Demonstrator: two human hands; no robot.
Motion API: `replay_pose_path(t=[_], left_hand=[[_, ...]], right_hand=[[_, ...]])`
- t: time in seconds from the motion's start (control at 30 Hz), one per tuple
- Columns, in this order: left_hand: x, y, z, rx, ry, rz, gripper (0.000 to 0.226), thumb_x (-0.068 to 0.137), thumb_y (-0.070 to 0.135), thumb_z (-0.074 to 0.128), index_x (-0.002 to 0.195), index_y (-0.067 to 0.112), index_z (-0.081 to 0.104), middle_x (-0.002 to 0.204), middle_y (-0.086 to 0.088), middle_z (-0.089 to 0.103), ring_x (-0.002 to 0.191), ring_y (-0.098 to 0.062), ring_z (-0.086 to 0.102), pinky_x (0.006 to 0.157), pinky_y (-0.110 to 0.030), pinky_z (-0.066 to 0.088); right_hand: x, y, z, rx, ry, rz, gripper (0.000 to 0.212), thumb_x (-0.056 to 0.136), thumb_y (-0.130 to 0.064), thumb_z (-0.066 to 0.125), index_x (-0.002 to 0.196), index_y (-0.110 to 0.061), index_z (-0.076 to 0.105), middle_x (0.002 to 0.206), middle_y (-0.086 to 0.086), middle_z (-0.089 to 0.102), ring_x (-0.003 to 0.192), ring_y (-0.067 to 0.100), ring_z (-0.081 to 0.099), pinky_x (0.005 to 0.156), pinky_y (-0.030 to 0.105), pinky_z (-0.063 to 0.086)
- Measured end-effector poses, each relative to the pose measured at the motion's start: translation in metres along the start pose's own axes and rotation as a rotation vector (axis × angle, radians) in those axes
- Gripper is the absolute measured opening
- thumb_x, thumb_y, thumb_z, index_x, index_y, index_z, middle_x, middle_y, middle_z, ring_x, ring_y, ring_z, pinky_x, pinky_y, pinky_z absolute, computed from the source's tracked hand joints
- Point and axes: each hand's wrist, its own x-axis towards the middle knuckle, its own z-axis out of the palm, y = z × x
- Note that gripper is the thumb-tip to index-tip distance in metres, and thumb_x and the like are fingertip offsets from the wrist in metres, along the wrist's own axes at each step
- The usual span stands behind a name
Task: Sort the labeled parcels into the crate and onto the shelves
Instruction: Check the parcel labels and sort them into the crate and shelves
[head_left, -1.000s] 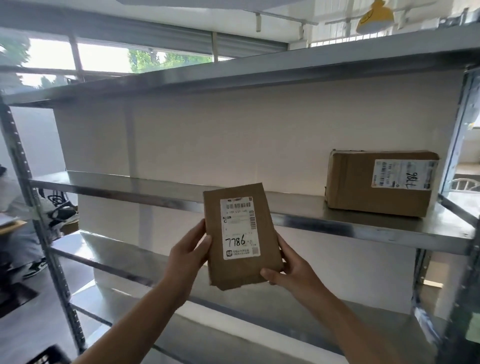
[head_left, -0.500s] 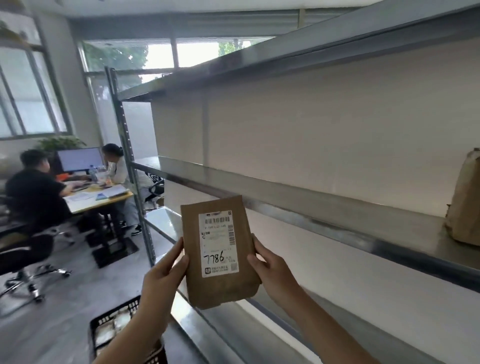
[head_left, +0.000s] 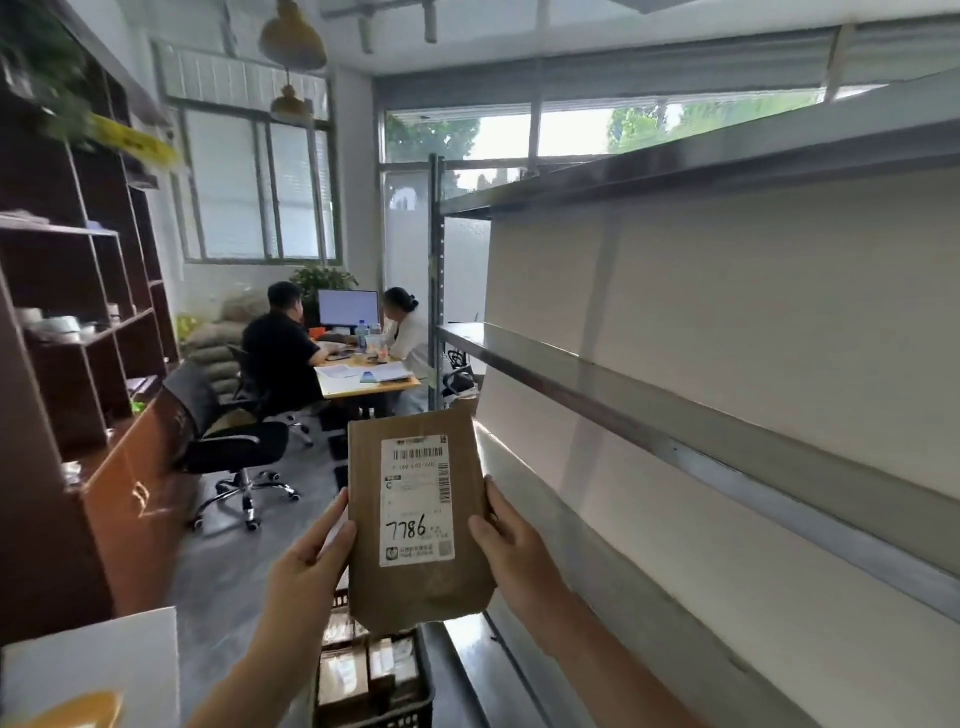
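Observation:
I hold a flat brown paper parcel (head_left: 415, 587) upright in front of me; its white label reads 7786. My left hand (head_left: 311, 566) grips its left edge and my right hand (head_left: 511, 545) grips its right edge. Directly below the parcel a black plastic crate (head_left: 415, 712) stands on the floor with several small brown parcels (head_left: 345, 680) inside. The metal shelves (head_left: 649, 410) run along my right, and the stretch in view is bare.
Two people sit at a desk (head_left: 371, 382) with a monitor at the far end of the room. A black office chair (head_left: 228, 436) stands on the floor to the left, beside a dark wooden shelf unit (head_left: 78, 364). A white surface (head_left: 93, 665) lies at bottom left.
My view has swung left, away from the shelves toward the room and down. The cardboard box on the shelf has left the view; the crate now lies under the parcel. Both hands keep their hold.

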Motion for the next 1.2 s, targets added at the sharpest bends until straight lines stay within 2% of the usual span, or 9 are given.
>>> replay_pose_path(t=[0.07, 0.13, 0.27, 0.33, 0.4, 0.53, 0.7, 1.0, 1.2], left_hand=[[0.012, 0.007, -0.018, -0.006, 0.02, 0.019, 0.034, 0.097, 0.012, 0.057, 0.121, 0.033, 0.063, 0.102, 0.014, 0.075, 0.097, -0.006, 0.071, 0.087, -0.025, 0.057], [0.027, 0.01, -0.036, 0.0, 0.039, 0.018, 0.035, 0.097, 0.012, 0.056, 0.123, 0.034, 0.063, 0.109, 0.013, 0.074, 0.103, -0.008, 0.069, 0.094, -0.029, 0.054], [0.051, 0.012, -0.065, 0.005, 0.068, 0.012, 0.038, 0.095, 0.012, 0.058, 0.126, 0.034, 0.061, 0.109, 0.021, 0.07, 0.111, -0.009, 0.063, 0.103, -0.038, 0.047], [0.06, 0.013, -0.076, 0.006, 0.082, 0.015, 0.039, 0.095, 0.012, 0.058, 0.129, 0.032, 0.06, 0.112, 0.018, 0.069, 0.115, -0.012, 0.062, 0.105, -0.041, 0.046], [0.07, 0.009, -0.087, 0.006, 0.085, 0.008, 0.039, 0.096, 0.013, 0.057, 0.131, 0.029, 0.06, 0.113, 0.014, 0.072, 0.113, -0.012, 0.064, 0.104, -0.041, 0.047], [0.084, 0.002, -0.104, 0.016, 0.096, 0.01, 0.04, 0.098, 0.013, 0.055, 0.134, 0.029, 0.059, 0.113, 0.018, 0.072, 0.112, -0.007, 0.065, 0.104, -0.038, 0.047], [0.106, -0.013, -0.111, 0.056, 0.134, -0.015, 0.038, 0.098, 0.018, 0.057, 0.129, 0.038, 0.061, 0.122, 0.018, 0.068, 0.12, -0.011, 0.06, 0.11, -0.043, 0.043], [0.154, -0.015, -0.073, 0.119, 0.162, 0.014, 0.039, 0.1, 0.021, 0.053, 0.134, 0.039, 0.057, 0.129, 0.015, 0.065, 0.125, -0.013, 0.056, 0.111, -0.047, 0.041], [0.186, -0.021, -0.035, 0.142, 0.198, 0.033, 0.04, 0.101, 0.019, 0.05, 0.134, 0.041, 0.057, 0.131, 0.014, 0.063, 0.128, -0.014, 0.054, 0.112, -0.047, 0.04]], right_hand=[[0.017, -0.004, 0.024, 0.004, -0.025, -0.011, 0.049, 0.103, -0.031, 0.045, 0.15, -0.039, 0.033, 0.127, -0.017, 0.063, 0.114, 0.004, 0.062, 0.1, 0.031, 0.051], [0.034, -0.01, 0.042, 0.015, -0.044, -0.022, 0.051, 0.102, -0.03, 0.046, 0.151, -0.037, 0.033, 0.128, -0.016, 0.063, 0.115, 0.006, 0.062, 0.102, 0.037, 0.051], [0.064, -0.02, 0.069, 0.032, -0.066, -0.043, 0.045, 0.103, -0.027, 0.046, 0.147, -0.034, 0.042, 0.115, -0.015, 0.07, 0.105, 0.005, 0.067, 0.095, 0.031, 0.055], [0.077, -0.021, 0.083, 0.035, -0.095, -0.04, 0.043, 0.104, -0.027, 0.044, 0.146, -0.034, 0.043, 0.112, -0.014, 0.072, 0.104, 0.006, 0.068, 0.094, 0.032, 0.056], [0.088, -0.016, 0.097, 0.046, -0.117, -0.023, 0.041, 0.104, -0.028, 0.042, 0.144, -0.039, 0.044, 0.112, -0.014, 0.072, 0.103, 0.006, 0.069, 0.093, 0.033, 0.056], [0.104, -0.003, 0.118, 0.071, -0.142, -0.007, 0.04, 0.105, -0.028, 0.039, 0.143, -0.041, 0.044, 0.112, -0.017, 0.071, 0.104, 0.003, 0.067, 0.087, 0.026, 0.055], [0.126, 0.011, 0.126, 0.116, -0.171, 0.017, 0.04, 0.106, -0.029, 0.036, 0.141, -0.046, 0.045, 0.118, -0.015, 0.069, 0.11, 0.008, 0.066, 0.097, 0.038, 0.052], [0.188, 0.023, 0.102, 0.219, -0.198, 0.002, 0.038, 0.106, -0.029, 0.034, 0.139, -0.04, 0.049, 0.115, -0.014, 0.071, 0.105, 0.002, 0.067, 0.075, 0.016, 0.052], [0.24, 0.031, 0.072, 0.256, -0.233, -0.008, 0.042, 0.105, -0.021, 0.037, 0.141, -0.038, 0.05, 0.12, -0.011, 0.07, 0.113, 0.012, 0.065, 0.096, 0.035, 0.051]])
